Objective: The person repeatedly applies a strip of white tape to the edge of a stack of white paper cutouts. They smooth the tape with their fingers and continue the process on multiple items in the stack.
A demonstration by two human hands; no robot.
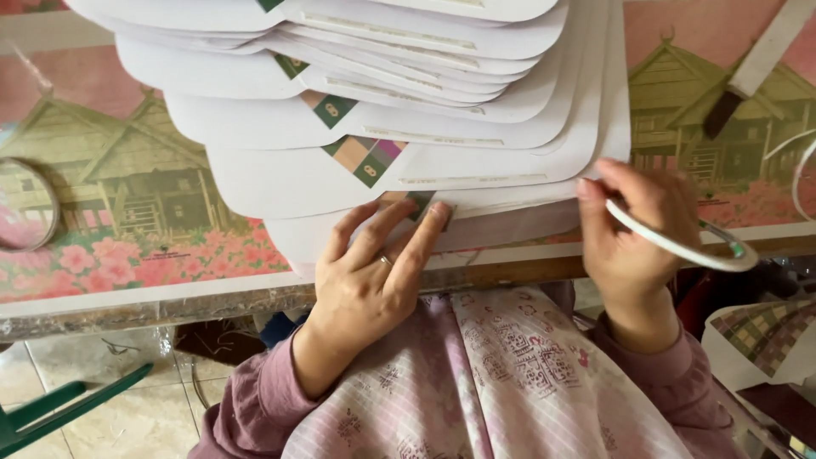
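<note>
Nearest of all, a lap in pale pink patterned cloth (510,374) fills the bottom of the view, with mauve sleeves running up to both hands. Just above it, the left hand (370,280) lies palm down at the near edge of the worktop (153,297), its fingers (425,234) spread moderately and stretched flat onto the lowest sheet of a fanned stack of white cut sheets (382,127); the index fingertip presses beside a small coloured patch on that sheet's edge, and a ring shows on one finger. It pins the sheet rather than grips it. To the right, the right hand (633,234) is curled closed around a thin white curved strip (680,246), which passes through the fingers and arcs out rightward to a greenish tip; the thumb and forefinger also touch the right edge of the stack.

Beyond the hands, the sheets overlap like shingles, each rounded at the corners and carrying a checked green, tan and purple patch, climbing away to the top of the view. Underneath, the worktop is covered with a printed cloth (110,170) of wooden houses and pink flowers. At far left a round ring-like object (25,204) lies on it, and at far right a white-handled tool with a dark tip (748,72) lies slantwise.
</note>
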